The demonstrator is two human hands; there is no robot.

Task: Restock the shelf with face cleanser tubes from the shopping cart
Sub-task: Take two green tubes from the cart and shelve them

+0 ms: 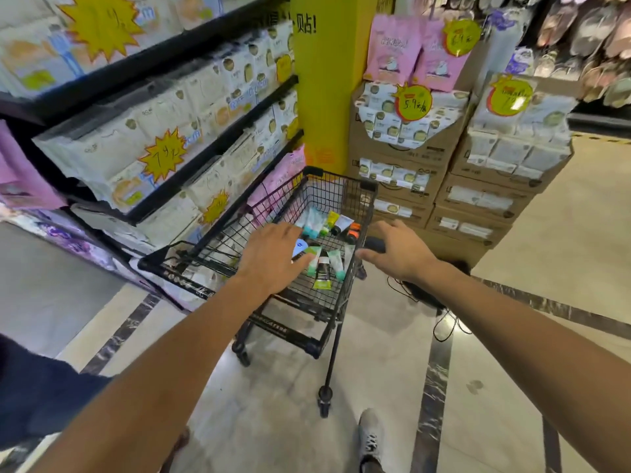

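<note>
Shelf point(211, 138): on the left, black tiers packed with pale tissue packs and yellow starburst price tags; no cleanser slot shows here, so the restocking spot is likely out of view.
Left hand point(273, 257): reaching down into the cart, fingers spread and fairly straight over the near pile, gripping nothing that I can see, so I judge a pick is about to begin.
Cart point(345, 295): black wire basket parked just beside the shelf, handy for reaching across.
Tubes point(322, 268): all lying flat in the cart in two loose clusters, one near by the left hand, one at the far end; mint green, white, lime and dark ones, some with teal or orange caps, pointing every which way.
Right hand point(396, 250): on the cart's right edge, fingers wrapped round a dark grip, apparently steadying the cart.
Boxes point(478, 199): stacked cardboard cartons far right, topped with more tissue packs.
</note>
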